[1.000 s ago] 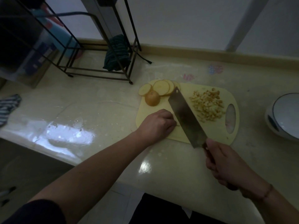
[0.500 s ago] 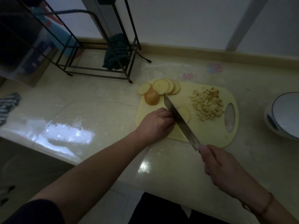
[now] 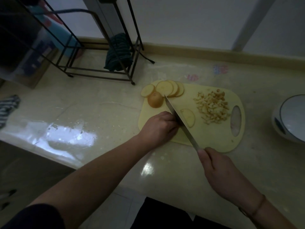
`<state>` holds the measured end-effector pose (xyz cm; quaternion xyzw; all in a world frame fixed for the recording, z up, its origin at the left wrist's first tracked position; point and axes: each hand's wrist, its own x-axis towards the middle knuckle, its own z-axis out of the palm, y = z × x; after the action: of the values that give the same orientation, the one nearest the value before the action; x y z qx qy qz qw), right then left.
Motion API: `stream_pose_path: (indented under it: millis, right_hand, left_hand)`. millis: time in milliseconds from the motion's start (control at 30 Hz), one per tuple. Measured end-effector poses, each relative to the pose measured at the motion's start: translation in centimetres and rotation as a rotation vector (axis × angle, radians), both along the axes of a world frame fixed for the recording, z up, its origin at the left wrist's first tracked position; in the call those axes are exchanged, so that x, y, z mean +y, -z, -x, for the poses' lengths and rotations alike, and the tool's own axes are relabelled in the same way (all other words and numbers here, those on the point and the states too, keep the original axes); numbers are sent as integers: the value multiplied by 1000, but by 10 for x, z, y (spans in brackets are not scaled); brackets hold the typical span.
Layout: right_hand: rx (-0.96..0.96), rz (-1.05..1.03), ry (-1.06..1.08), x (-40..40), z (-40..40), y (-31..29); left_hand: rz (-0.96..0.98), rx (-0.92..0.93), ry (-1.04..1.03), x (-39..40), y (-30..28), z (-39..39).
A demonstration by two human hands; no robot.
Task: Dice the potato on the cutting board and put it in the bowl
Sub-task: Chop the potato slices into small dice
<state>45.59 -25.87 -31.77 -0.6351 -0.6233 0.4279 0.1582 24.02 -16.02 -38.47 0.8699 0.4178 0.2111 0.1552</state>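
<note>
Potato slice [image 3: 188,117] lies flat on the yellow cutting board [image 3: 212,138], cleaver [image 3: 179,120] edge down across it. Right hand [image 3: 219,171] grips the handle; left hand [image 3: 159,128], fingers curled, holds the slice beside the blade. Diced pile [image 3: 212,108] sits nearby, bowl [image 3: 290,118] well apart at right

One cutting board [image 3: 214,138] is lying on the counter. Four round potato slices [image 3: 164,88] are fanning out at its far left corner, overlapping; a fifth may be hiding under them, cannot tell. One skin-on potato end [image 3: 154,99] is sitting just beside them. One partly cut slice [image 3: 189,117] is lying at the blade. One heap of diced potato [image 3: 212,108] is sitting near the board's handle hole, pieces too many and too small to count. One knife [image 3: 178,119] is showing. One bowl [image 3: 290,119] is showing at the right edge. Two hands are showing: left hand [image 3: 158,128], right hand [image 3: 219,169]. One wire rack [image 3: 102,47], two cloths: one dark green cloth [image 3: 118,53], one striped cloth [image 3: 7,108].
</note>
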Motion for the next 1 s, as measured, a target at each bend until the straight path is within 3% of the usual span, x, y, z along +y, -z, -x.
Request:
stream_pose_path:
  millis: [167, 233, 333, 467, 567, 633, 733, 800, 900, 1000]
  right_hand:
    - [13, 14, -15, 10, 4, -1]
    - [84, 126, 12, 16, -4, -5]
    - [351, 433, 164, 26, -16, -11]
    - [415, 520, 167, 31, -19, -14]
    - [243, 293, 69, 23, -13, -15]
    - [72, 41, -33, 13, -10, -13]
    - [-62, -113, -79, -3, -6, -4]
    - [-216, -196, -113, -9, -4, 1]
    - [-420, -287, -153, -10, -4, 5]
    - [-516, -334, -222, -9, -5, 8]
  left_hand:
    - [-28, -6, -3, 0, -3, 0]
    - [-55, -18, 3, -1, -4, -1]
    - [-62, -16, 5, -2, -4, -1]
    - [-18, -9, 2, -4, -7, -2]
    - [-29, -28, -33, -10, -13, 3]
    - [-108, -102, -197, -19, -18, 11]
    - [-248, -237, -478, -33, -32, 20]
    - [-316, -227, -358, -39, -41, 20]
    - [-249, 17, -83, -37, -50, 15]
    - [-113, 237, -70, -28, -55, 8]
